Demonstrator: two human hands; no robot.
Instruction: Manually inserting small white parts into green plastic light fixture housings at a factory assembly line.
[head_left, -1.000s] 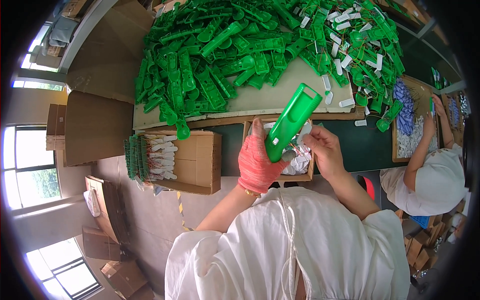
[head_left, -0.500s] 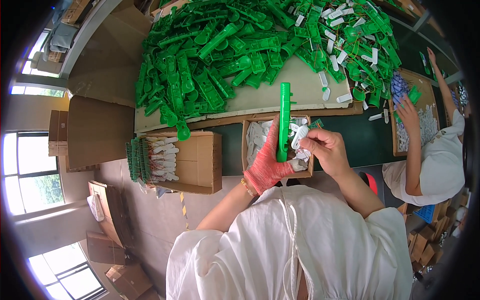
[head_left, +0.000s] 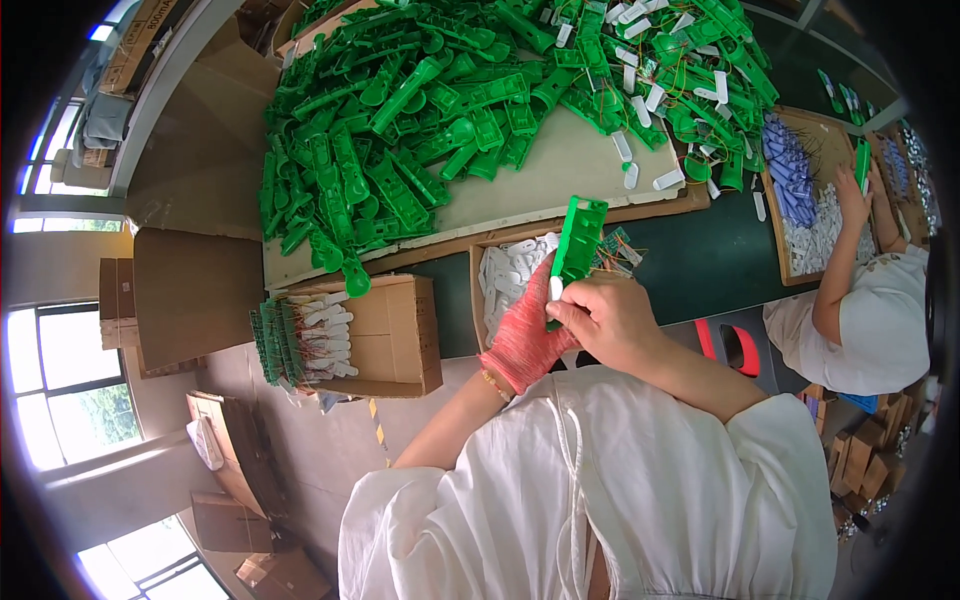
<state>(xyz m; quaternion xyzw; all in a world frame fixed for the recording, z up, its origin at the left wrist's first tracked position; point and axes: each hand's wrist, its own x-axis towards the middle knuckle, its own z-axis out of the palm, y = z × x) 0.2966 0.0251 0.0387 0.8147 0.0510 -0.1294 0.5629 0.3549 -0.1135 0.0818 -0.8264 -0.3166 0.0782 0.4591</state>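
Observation:
My left hand (head_left: 528, 335), in a red knitted glove, is closed around a green plastic shell (head_left: 580, 235) held tilted, its hollow side showing. My right hand (head_left: 612, 318) is bare, its thumb and fingers closed on a small white plastic piece (head_left: 556, 288) against the shell's lower end. Just beyond my right hand are a green circuit board (head_left: 622, 250) and thin wires; what they join is hidden. Below the shell, an open cardboard box (head_left: 477, 300) holds many white plastic pieces (head_left: 512, 268).
Green shells (head_left: 400, 100) are heaped on the table, some at the right with wired white pieces. A carton (head_left: 405, 330) at left holds rows of boards and white parts. At right a co-worker (head_left: 850, 310) handles a green part beside a tray (head_left: 785, 250) of purple and white pieces.
The green shell has tipped and turned to show its hollow side. My right hand has brought the white piece left and down against the shell. The co-worker's hands now hold a green part.

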